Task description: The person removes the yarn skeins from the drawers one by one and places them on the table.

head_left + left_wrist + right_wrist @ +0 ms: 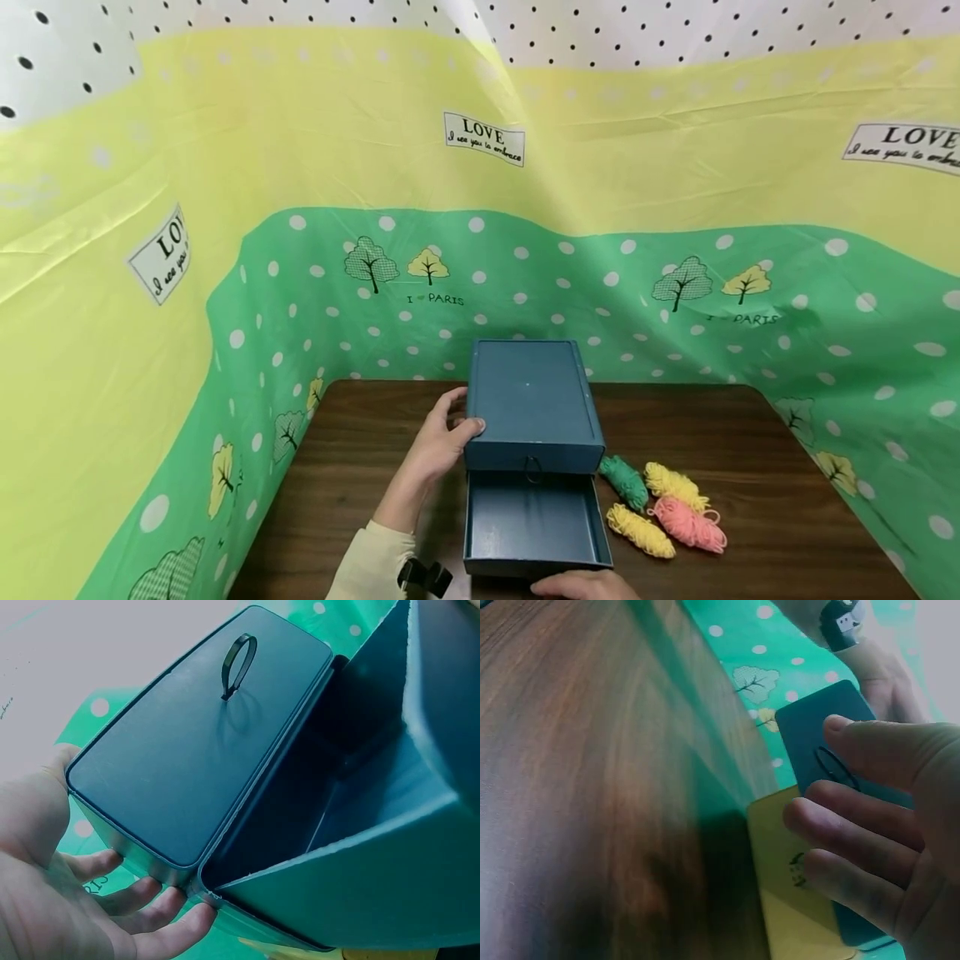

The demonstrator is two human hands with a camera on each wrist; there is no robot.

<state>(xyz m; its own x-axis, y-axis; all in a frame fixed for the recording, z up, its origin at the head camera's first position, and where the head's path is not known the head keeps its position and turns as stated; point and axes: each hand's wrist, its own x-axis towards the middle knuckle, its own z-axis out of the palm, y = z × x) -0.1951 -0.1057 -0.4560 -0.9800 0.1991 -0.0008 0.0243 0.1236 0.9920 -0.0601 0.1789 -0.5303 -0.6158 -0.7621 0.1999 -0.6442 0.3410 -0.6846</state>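
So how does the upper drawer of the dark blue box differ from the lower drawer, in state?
The upper drawer of the dark blue box is pushed in, while the lower drawer is pulled out toward the person. Only the upper drawer's small ring pull shows; the lower drawer shows its bare inside. The left hand grips the box beside the upper drawer; the right hand is at the lower drawer's front. Both are dark blue.
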